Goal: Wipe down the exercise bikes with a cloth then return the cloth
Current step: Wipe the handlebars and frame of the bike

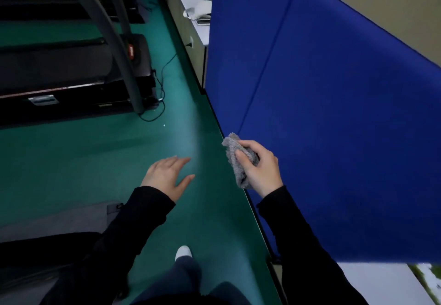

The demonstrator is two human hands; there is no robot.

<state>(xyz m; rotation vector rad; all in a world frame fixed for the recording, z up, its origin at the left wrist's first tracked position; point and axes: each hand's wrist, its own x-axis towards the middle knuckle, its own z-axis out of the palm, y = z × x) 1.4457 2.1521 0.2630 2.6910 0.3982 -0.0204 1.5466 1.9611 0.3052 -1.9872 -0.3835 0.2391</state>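
My right hand [259, 167] grips a bunched grey fluffy cloth [235, 154] in the air, close to the blue partition. My left hand [167, 175] hovers over the green floor with its fingers straight and holds nothing. Both arms wear black sleeves. At the upper left stands a dark exercise machine [71, 70] with a curved grey frame post [114, 42]; it is well away from both hands. I cannot tell from here whether it is a bike.
A blue partition panel [334, 113] fills the right side. Behind it runs a white counter [198, 6] with small objects on it. Black cables [162, 89] lie on the green floor [95, 156] by the machine. My white shoe [183, 252] steps forward; a grey mat [59, 218] lies at lower left.
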